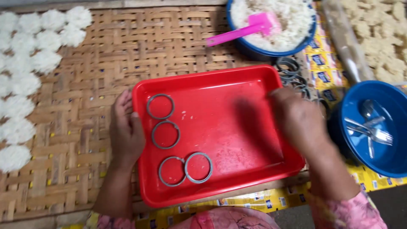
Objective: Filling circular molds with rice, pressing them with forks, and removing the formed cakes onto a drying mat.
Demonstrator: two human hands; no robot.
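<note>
Woven bamboo mat (85, 85): underlies everything, spreading outward from the left hand's hold.
Red rectangular tray (237, 110): on the mat, its left rim gripped by the left hand (126, 133), thumb over the edge, fingers outside the wall.
Blue bowl of white shredded stuff (254, 51): well beyond the right hand, holding a pink scoop (241, 32).
Blue bowl with metal forks and spoons (356, 127): just right of the right hand.
Right hand (299, 118): blurred, over the tray's right rim; grip not discernible, contents not visible.
White shredded rounds (25, 76): in rows on the mat, well left of the left hand.
Grey rings, stacked (292, 74): outside the tray, just above the right hand.
Four grey rings (174, 140): flat on the tray floor, just right of the left thumb; lower two touching.
</note>
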